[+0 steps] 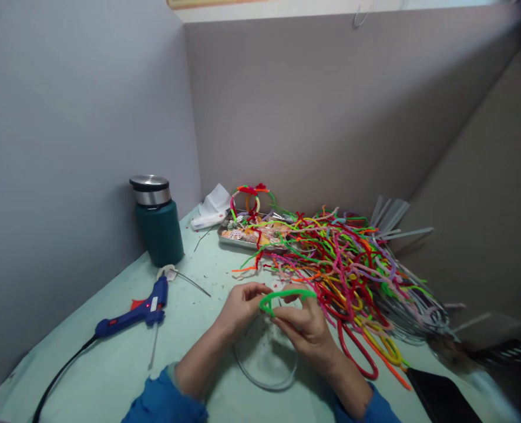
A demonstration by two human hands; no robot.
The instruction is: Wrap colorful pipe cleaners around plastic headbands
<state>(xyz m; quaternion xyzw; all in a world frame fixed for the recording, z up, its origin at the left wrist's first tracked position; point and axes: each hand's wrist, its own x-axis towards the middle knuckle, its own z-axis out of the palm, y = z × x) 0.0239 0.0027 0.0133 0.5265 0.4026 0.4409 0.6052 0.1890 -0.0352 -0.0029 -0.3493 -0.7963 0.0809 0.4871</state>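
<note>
Green chenille stem [288, 292] curves above the desk [110, 370], pinched by the right hand [309, 326], though I cannot tell whether the left hand [241, 306] grips it too, in what I judge a shaping step, the next move calling for steady fingers.

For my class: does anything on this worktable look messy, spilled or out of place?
Yes. A tangled heap of multicoloured fuzzy stems sprawls across the pale green tabletop, its colours mixed and strands overlapping the rectangular metal tray. Small dark scraps litter the surface before the tray. Nothing looks clearly broken.
</note>
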